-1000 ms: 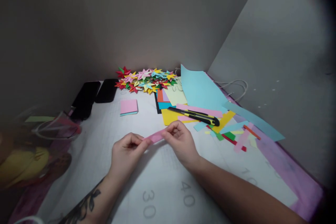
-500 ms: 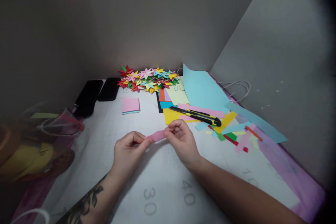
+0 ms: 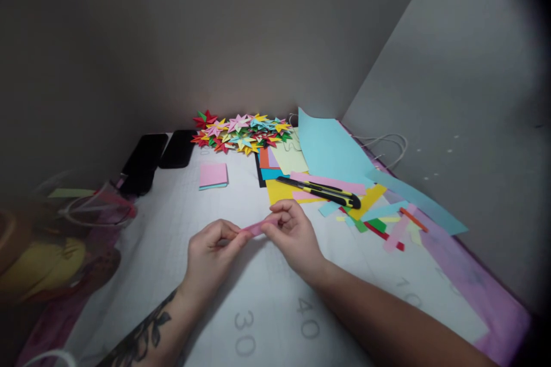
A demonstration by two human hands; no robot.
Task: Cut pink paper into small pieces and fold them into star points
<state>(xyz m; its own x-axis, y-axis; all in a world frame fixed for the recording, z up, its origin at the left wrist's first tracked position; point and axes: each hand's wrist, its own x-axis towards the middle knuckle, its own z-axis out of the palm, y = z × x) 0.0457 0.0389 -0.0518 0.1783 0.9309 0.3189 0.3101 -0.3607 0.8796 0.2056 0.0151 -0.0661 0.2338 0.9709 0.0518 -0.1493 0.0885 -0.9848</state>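
Observation:
Between my two hands, a little above the white sheet (image 3: 258, 321), is a narrow folded piece of pink paper (image 3: 257, 228). My left hand (image 3: 215, 246) pinches its left end between thumb and fingers. The right end is pinched by my right hand (image 3: 295, 235), whose fingers cover part of it. Beyond the left hand lies a stack of square paper (image 3: 213, 175), pink on top with blue beneath. A yellow and black utility knife (image 3: 322, 191) rests on coloured paper past my right hand.
Folded paper stars (image 3: 241, 132) are heaped by the back wall. Two dark phones (image 3: 177, 149) lie at back left. A light blue sheet (image 3: 336, 146) and paper scraps (image 3: 379, 225) cover the right side. A blurred clear bag (image 3: 103, 203) stands at the left edge.
My right hand has come slightly left and down, closer to the left hand. The pink paper now shows narrower between the fingers. The left hand has barely moved.

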